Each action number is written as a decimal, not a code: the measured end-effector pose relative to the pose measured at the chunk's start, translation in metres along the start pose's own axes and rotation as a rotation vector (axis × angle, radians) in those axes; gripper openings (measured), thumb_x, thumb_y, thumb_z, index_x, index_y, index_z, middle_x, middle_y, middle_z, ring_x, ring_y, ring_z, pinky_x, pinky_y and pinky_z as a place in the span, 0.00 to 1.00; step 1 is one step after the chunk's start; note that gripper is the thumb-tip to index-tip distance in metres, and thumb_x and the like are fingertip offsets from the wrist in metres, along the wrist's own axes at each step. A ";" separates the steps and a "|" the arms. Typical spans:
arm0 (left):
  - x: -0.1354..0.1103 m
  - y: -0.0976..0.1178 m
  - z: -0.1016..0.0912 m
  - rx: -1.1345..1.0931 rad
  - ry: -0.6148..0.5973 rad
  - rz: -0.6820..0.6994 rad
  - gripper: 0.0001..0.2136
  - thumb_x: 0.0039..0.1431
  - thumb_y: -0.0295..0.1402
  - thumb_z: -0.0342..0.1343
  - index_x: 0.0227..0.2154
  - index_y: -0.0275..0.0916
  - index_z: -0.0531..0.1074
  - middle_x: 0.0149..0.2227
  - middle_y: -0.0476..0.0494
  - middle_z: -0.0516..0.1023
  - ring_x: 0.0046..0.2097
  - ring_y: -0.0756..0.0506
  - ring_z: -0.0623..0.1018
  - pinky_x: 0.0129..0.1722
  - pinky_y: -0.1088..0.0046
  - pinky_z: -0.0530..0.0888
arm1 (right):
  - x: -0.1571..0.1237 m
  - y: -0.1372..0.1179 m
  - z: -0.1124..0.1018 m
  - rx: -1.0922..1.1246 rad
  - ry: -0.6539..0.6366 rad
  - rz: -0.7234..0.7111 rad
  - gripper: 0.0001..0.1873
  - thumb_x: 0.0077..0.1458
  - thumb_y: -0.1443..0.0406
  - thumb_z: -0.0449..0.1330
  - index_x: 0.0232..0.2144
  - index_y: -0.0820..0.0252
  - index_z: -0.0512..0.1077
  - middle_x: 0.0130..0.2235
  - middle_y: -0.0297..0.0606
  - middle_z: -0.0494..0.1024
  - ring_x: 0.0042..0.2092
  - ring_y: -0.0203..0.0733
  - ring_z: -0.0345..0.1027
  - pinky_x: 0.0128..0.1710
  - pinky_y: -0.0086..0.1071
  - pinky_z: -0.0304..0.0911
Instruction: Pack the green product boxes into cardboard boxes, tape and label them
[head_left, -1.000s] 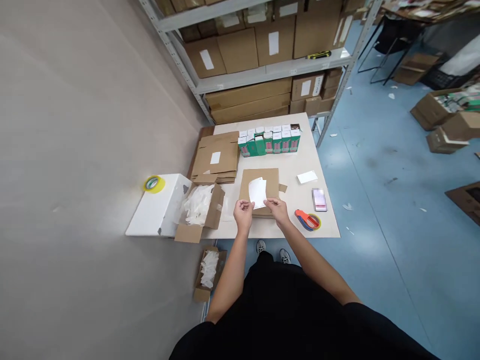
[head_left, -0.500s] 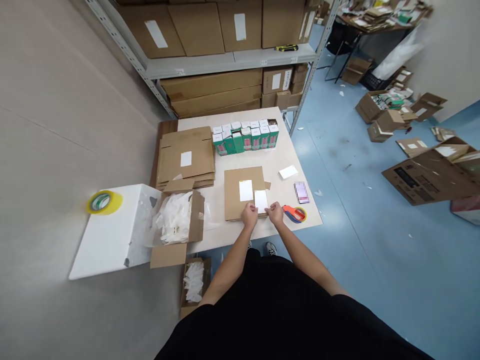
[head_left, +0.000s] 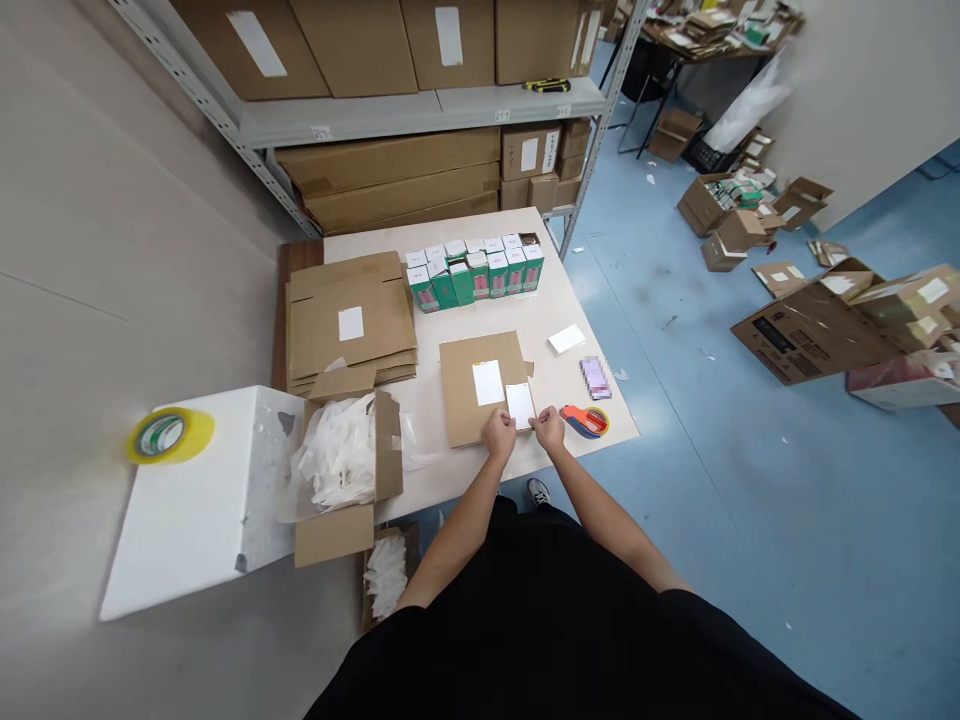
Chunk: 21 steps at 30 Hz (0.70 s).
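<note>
White label [head_left: 520,404] held; orange tool [head_left: 579,417] beside right hand [head_left: 550,430].

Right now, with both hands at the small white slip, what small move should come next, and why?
I'd probably press the white slip flat: the left hand and right hand are at its near corners, and it appears over the near right part of the flat cardboard, beside another white label. Whether it already touches, I can't tell.
</note>
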<state>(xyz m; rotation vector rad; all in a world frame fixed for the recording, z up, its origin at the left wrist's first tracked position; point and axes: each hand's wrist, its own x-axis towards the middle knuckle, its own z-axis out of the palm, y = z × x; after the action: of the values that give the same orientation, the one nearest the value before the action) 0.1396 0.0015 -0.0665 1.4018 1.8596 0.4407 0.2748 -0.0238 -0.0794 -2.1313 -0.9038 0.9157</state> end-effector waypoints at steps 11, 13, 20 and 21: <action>-0.001 0.004 -0.003 0.083 -0.055 0.035 0.02 0.63 0.31 0.60 0.37 0.43 0.73 0.39 0.46 0.83 0.42 0.43 0.80 0.39 0.70 0.66 | 0.002 0.004 0.000 0.007 0.031 0.046 0.17 0.43 0.62 0.66 0.26 0.51 0.58 0.26 0.27 0.69 0.31 0.42 0.64 0.35 0.32 0.57; -0.001 0.007 -0.003 0.142 -0.073 0.045 0.02 0.63 0.32 0.61 0.37 0.43 0.74 0.39 0.45 0.83 0.42 0.42 0.81 0.39 0.70 0.67 | 0.004 0.004 -0.001 -0.033 0.032 0.062 0.17 0.43 0.61 0.67 0.26 0.51 0.58 0.27 0.28 0.69 0.31 0.42 0.64 0.34 0.32 0.56; 0.012 0.009 -0.020 0.364 -0.169 0.046 0.13 0.62 0.44 0.65 0.42 0.42 0.76 0.43 0.35 0.82 0.47 0.36 0.81 0.45 0.64 0.72 | 0.009 0.012 -0.009 -0.173 0.016 0.087 0.22 0.45 0.56 0.71 0.29 0.51 0.60 0.28 0.31 0.72 0.32 0.45 0.67 0.33 0.33 0.54; 0.015 0.007 -0.023 0.377 -0.177 0.101 0.14 0.61 0.43 0.66 0.44 0.42 0.76 0.46 0.34 0.82 0.50 0.36 0.80 0.48 0.63 0.72 | 0.010 0.014 -0.009 -0.162 0.006 0.096 0.21 0.45 0.56 0.71 0.30 0.51 0.61 0.28 0.31 0.72 0.33 0.46 0.68 0.34 0.33 0.55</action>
<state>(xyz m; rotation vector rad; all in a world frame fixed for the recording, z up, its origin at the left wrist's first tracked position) 0.1258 0.0218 -0.0518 1.7282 1.7922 0.0080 0.2917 -0.0266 -0.0884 -2.3316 -0.9059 0.9104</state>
